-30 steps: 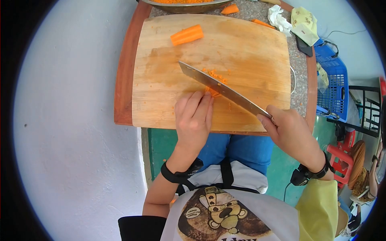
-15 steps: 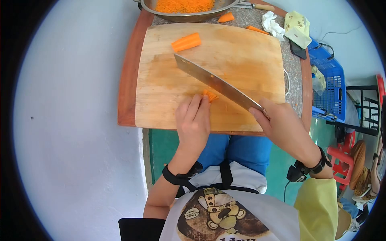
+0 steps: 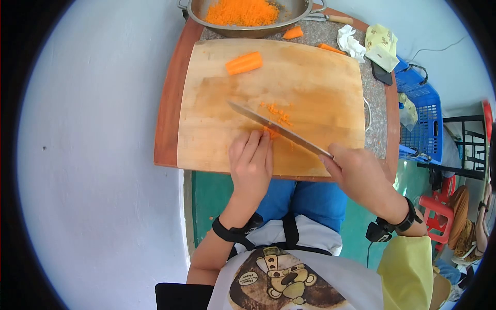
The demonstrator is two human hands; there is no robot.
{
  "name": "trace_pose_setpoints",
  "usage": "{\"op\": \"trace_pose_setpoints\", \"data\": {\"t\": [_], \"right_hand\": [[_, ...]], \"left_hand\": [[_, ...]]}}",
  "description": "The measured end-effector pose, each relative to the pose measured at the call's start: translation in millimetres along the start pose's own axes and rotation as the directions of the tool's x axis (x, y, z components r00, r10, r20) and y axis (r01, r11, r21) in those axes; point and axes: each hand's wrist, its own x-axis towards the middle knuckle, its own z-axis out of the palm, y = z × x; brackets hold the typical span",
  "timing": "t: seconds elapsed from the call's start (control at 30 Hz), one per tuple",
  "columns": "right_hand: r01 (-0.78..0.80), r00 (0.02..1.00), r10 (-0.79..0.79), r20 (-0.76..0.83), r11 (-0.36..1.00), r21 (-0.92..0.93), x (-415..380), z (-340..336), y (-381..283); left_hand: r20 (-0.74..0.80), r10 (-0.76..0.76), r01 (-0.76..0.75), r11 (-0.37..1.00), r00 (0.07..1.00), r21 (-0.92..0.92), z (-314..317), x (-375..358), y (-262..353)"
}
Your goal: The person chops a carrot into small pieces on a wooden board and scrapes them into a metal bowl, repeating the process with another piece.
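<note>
My right hand [image 3: 359,174] is closed round the handle end of a cleaver [image 3: 297,136], whose broad blade slants up and left over the wooden cutting board [image 3: 320,77]. At the near part of the board, my left hand [image 3: 251,157] has its fingers bent and pressed together, pinning a small bundle of carrot strips [image 3: 270,133]. The blade stands right beside those fingertips, over the strips. On the blade's far side lie small chopped carrot bits [image 3: 279,114]. A thick peeled carrot piece [image 3: 244,63] rests toward the far left of the board.
Beyond the board sits a metal pan [image 3: 302,16] holding chopped carrot. Near it are a carrot end [image 3: 293,33], a wooden-handled tool [image 3: 338,19], crumpled tissue [image 3: 351,44] and a phone [image 3: 381,74]. At right are a blue basket [image 3: 428,124], a red stool [image 3: 439,212] and another person.
The cleaver has come down and closer to my left fingertips. Fresh carrot bits now lie beyond the blade. The board and pan appear slightly lower in view.
</note>
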Motion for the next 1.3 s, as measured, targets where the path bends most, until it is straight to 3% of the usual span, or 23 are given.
{"op": "trace_pose_setpoints", "data": {"t": [0.4, 0.6, 1.23, 1.3], "right_hand": [[0.111, 0.992, -0.115, -0.054, 0.990, -0.086, -10, 9, 1], [0.033, 0.999, -0.032, -0.032, 0.998, 0.053, -13, 9, 3], [0.038, 0.999, -0.038, 0.033, 0.999, 0.011, 11, 5, -5], [-0.010, 1.000, 0.011, -0.009, 0.995, 0.094, 11, 1, 2]], "left_hand": [[0.034, -0.006, 0.007, 1.000, 0.999, -0.024, -4, 0, 0], [0.048, -0.005, 0.005, 1.000, 0.999, -0.010, -5, 2, 1], [0.029, 0.021, -0.021, 1.000, 0.999, -0.014, -5, 2, 0], [0.028, -0.014, 0.015, 1.000, 1.000, -0.022, -5, 2, 2]]}}
